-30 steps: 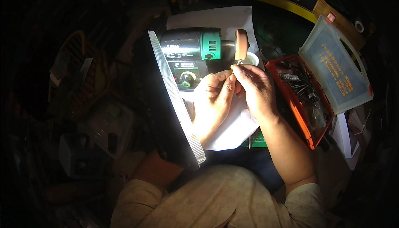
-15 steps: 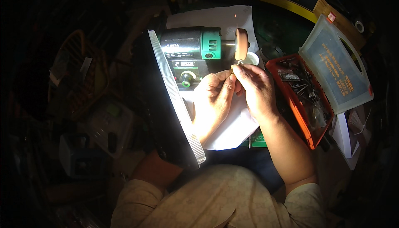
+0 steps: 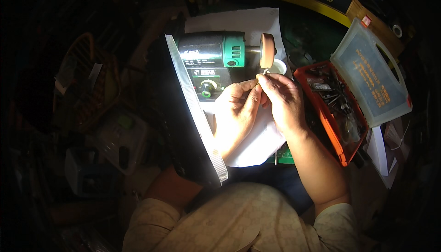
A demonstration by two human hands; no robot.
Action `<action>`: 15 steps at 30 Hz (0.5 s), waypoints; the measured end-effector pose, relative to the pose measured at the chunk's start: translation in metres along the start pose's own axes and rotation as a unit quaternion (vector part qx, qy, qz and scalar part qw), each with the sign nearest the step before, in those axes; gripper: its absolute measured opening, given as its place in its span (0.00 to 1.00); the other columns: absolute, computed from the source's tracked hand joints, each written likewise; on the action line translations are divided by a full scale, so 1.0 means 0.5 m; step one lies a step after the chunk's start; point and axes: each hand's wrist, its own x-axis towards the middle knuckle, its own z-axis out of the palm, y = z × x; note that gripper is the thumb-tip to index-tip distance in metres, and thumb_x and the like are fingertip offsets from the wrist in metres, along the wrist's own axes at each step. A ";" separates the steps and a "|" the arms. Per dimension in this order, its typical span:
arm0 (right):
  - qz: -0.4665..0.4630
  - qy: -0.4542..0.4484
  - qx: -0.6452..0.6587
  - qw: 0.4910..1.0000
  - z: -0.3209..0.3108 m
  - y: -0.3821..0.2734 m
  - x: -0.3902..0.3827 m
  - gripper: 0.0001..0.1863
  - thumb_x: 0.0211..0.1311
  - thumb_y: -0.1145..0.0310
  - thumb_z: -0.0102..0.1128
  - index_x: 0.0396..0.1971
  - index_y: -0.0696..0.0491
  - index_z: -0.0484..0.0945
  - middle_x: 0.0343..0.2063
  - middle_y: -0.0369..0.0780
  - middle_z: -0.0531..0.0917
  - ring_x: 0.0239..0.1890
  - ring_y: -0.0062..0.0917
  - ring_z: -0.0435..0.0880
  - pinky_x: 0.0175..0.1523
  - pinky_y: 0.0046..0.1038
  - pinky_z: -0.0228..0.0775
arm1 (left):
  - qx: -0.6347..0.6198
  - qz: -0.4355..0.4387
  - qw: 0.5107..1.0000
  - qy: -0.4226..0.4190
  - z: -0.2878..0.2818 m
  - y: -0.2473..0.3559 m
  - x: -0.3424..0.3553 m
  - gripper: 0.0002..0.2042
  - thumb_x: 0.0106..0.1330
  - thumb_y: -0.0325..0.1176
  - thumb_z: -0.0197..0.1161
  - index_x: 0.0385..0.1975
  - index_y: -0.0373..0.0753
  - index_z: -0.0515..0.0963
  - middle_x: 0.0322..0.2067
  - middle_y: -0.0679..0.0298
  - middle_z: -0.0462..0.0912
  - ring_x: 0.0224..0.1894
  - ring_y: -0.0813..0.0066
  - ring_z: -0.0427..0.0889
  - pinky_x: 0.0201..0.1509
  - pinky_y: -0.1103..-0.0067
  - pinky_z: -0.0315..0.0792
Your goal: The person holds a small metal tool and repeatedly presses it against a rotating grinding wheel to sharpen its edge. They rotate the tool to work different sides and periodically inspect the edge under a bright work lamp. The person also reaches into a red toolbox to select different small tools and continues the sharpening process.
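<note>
Just below the tan polishing wheel (image 3: 267,51) of a green and black bench grinder (image 3: 209,50), my two hands meet at the fingertips. Both are closed on a small piece, mostly hidden; its pale metallic tip (image 3: 265,71) pokes up close to the wheel's lower edge. Whether it touches the wheel I cannot tell. My left hand (image 3: 236,107) pinches from the left with thumb and forefinger. From the right, my right hand (image 3: 285,99) presses thumb and fingers to the same piece. A black control knob (image 3: 208,88) sits on the grinder's front, left of my hands.
A long dark lamp with a ribbed, bright edge (image 3: 197,114) stands at the left. On the right lies an open orange case (image 3: 328,123) of small tools with a clear lid (image 3: 372,68). White paper (image 3: 257,144) lies beneath my hands; a white cup (image 3: 278,67) stands behind the wheel.
The whole view has shifted slightly, so everything sits a little lower. My hands keep the same grip beneath the wheel.
</note>
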 end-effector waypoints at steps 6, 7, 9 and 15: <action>-0.001 0.005 -0.010 1.000 -0.002 0.002 0.002 0.14 0.72 0.60 0.64 0.44 0.57 0.84 0.28 0.31 0.83 0.28 0.12 0.77 0.33 0.16 0.69 | 0.012 0.010 1.000 -0.005 -0.002 0.000 0.002 0.08 0.73 0.23 0.62 0.47 0.26 0.81 0.34 0.60 0.86 0.35 0.81 0.82 0.43 0.84 0.78; -0.004 0.004 -0.007 1.000 -0.002 0.003 0.002 0.14 0.72 0.60 0.63 0.44 0.57 0.84 0.28 0.31 0.83 0.28 0.12 0.78 0.33 0.16 0.69 | 0.006 0.007 1.000 -0.009 -0.002 0.000 0.002 0.08 0.73 0.23 0.62 0.47 0.26 0.81 0.34 0.60 0.86 0.35 0.81 0.82 0.44 0.84 0.78; -0.005 0.004 -0.003 1.000 -0.001 0.004 0.003 0.14 0.72 0.60 0.63 0.44 0.57 0.84 0.28 0.31 0.83 0.28 0.12 0.78 0.33 0.16 0.69 | 0.003 0.004 1.000 -0.011 -0.002 0.002 0.002 0.08 0.73 0.23 0.62 0.47 0.26 0.81 0.34 0.60 0.86 0.35 0.81 0.82 0.43 0.84 0.78; -0.012 0.004 -0.011 1.000 -0.001 0.001 0.002 0.14 0.72 0.61 0.63 0.43 0.57 0.84 0.27 0.31 0.83 0.28 0.12 0.78 0.33 0.16 0.70 | 0.037 0.011 0.999 -0.009 -0.002 0.003 0.005 0.08 0.73 0.24 0.63 0.47 0.26 0.81 0.32 0.61 0.86 0.34 0.82 0.82 0.42 0.84 0.78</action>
